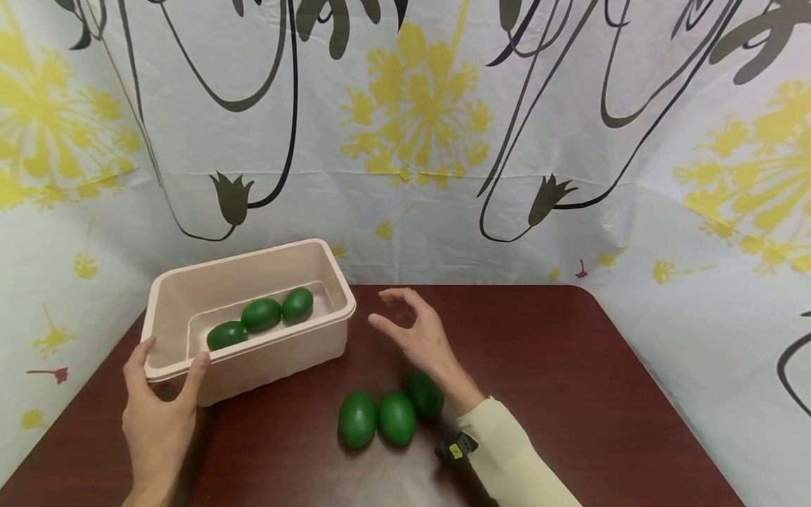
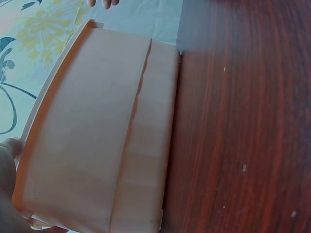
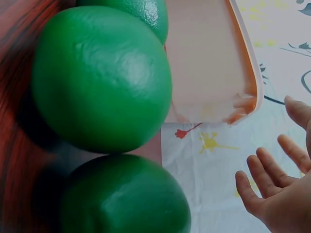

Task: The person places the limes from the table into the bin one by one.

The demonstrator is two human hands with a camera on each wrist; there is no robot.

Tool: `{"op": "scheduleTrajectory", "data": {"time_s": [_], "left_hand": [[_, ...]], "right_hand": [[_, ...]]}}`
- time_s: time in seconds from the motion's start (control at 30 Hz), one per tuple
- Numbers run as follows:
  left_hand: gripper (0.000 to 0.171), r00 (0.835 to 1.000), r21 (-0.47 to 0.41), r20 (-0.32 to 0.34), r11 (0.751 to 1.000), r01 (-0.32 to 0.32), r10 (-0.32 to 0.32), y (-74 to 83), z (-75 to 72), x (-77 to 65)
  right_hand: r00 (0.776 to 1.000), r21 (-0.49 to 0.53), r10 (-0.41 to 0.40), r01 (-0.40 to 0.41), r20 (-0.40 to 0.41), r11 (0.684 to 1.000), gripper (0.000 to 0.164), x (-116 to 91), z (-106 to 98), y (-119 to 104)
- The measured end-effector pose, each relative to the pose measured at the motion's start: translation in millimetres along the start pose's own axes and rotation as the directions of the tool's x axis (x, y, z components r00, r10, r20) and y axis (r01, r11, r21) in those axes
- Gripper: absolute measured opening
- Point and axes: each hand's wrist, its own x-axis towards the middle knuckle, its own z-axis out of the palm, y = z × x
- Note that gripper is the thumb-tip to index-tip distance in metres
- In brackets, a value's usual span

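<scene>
At the near left corner of a beige plastic bin [image 1: 285,357], my left hand [image 1: 158,422] grips the rim, thumb on the front edge and fingers at the left side. Three smooth green oval fruits, resembling avocados [image 1: 262,314], lie in a row on the bin floor. Three more green fruits [image 1: 397,418] sit close together on the table, in front of the bin's right end. Beyond them, just right of the bin, my right hand [image 1: 423,341] hovers with its fingers spread and nothing held. Its wrist view shows these fruits [image 3: 102,77] large, left of the open fingers [image 3: 265,177].
The dark red-brown wooden table [image 1: 570,394] stretches to the right, its far corner rounded. Behind it hangs a pale cloth [image 1: 405,225] with yellow flowers and dark stems. A small black device [image 1: 456,448] is strapped at the right sleeve [image 1: 507,451].
</scene>
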Motion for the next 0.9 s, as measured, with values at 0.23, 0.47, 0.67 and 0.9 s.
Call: {"op": "scheduleTrajectory", "data": {"time_s": [0.23,0.47,0.67,0.9], "left_hand": [[0.085,0.999,0.014,0.007,0.999,0.033,-0.033,-1.9,-1.9,0.1],[0.085,1.0,0.013,0.017,1.0,0.014,-0.014,-2.0,-0.4,1.8],[0.083,1.0,-0.002,0.011,1.0,0.01,-0.01,0.6,3.1,0.6],[0.084,1.0,0.012,-0.002,1.0,0.005,-0.005,0.7,0.0,-0.2]], "right_hand": [[1.0,0.0,0.001,-0.001,0.009,1.0,0.041,-7.5,-3.7,6.3],[1.0,-0.025,0.019,-0.019,0.005,1.0,0.042,-12.6,-6.6,10.9],[0.999,-0.031,0.034,-0.035,-0.007,0.999,0.039,-15.1,-16.3,12.8],[0.999,-0.042,0.047,-0.047,0.0,0.998,0.037,-19.8,-17.8,19.4]]}}
